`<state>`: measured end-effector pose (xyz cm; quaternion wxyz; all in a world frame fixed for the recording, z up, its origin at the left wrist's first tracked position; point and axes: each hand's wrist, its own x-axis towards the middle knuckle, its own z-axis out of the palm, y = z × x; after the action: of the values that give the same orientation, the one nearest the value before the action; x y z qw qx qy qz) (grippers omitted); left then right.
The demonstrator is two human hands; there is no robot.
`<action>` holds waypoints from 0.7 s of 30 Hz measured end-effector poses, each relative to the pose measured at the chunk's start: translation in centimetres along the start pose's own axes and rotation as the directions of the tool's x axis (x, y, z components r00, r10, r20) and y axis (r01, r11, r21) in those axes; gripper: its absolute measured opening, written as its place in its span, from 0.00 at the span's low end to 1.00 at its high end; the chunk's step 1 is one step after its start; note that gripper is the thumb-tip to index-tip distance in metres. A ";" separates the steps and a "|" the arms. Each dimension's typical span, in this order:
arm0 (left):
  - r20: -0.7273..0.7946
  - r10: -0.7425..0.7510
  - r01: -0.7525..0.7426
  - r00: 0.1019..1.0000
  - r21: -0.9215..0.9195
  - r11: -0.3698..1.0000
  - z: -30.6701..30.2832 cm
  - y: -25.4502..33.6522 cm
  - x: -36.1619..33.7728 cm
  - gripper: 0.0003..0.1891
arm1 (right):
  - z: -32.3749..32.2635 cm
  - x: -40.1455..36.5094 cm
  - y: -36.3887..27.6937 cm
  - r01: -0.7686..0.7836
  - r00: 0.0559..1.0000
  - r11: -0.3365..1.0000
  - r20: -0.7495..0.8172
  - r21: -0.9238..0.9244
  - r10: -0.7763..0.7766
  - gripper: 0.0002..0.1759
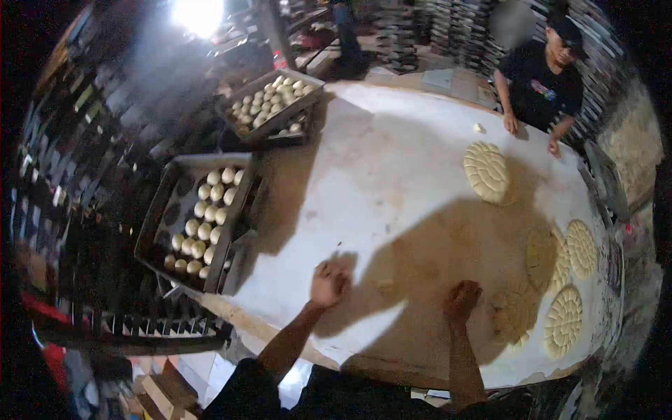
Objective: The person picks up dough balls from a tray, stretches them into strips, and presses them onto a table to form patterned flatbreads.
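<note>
My left hand (330, 283) is low over the floury white worktable (392, 161), its fingers curled in. Whatever it may hold is hidden under the fingers. To the right, my right hand (462, 299) is also curled, in my own shadow, and its palm side cannot be seen. Flat round dough discs, cut into segments, lie on the table: one disc (488, 173) sits toward the far right. Near my right hand are a shaded disc (514, 311), a disc (563, 322) at the front and another disc (581, 248) behind it.
Left of the table, a dark metal tray (159, 234) holds rows of dough balls (204, 231). A second tray (308, 82) of dough balls stands behind it, stacked on another. A person (542, 80) in a dark cap stands at the far right, beside a small dough piece (479, 128).
</note>
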<state>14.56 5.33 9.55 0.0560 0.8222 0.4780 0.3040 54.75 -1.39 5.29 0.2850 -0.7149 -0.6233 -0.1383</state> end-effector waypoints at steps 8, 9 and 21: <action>0.259 0.250 -0.096 0.933 -0.490 0.866 -2.9 -0.7 -8.7 0.21 | -4.2 -7.6 -1.5 -0.074 0.983 0.952 0.183 0.296 0.020 0.15; 0.372 0.231 -0.026 0.899 -0.481 0.876 -4.5 -2.2 -9.8 0.21 | -4.6 -8.1 1.7 -0.278 0.900 0.915 0.413 0.291 0.142 0.16; 0.209 -0.592 0.587 0.778 0.093 0.804 -40.4 -31.2 0.3 0.17 | -5.0 18.3 -48.9 -0.166 0.735 0.486 0.437 0.858 -0.519 0.27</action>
<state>-31.10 14.32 30.42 0.1931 0.6613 0.7047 0.1696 11.44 13.50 30.89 0.3469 -0.4014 -0.7391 0.4151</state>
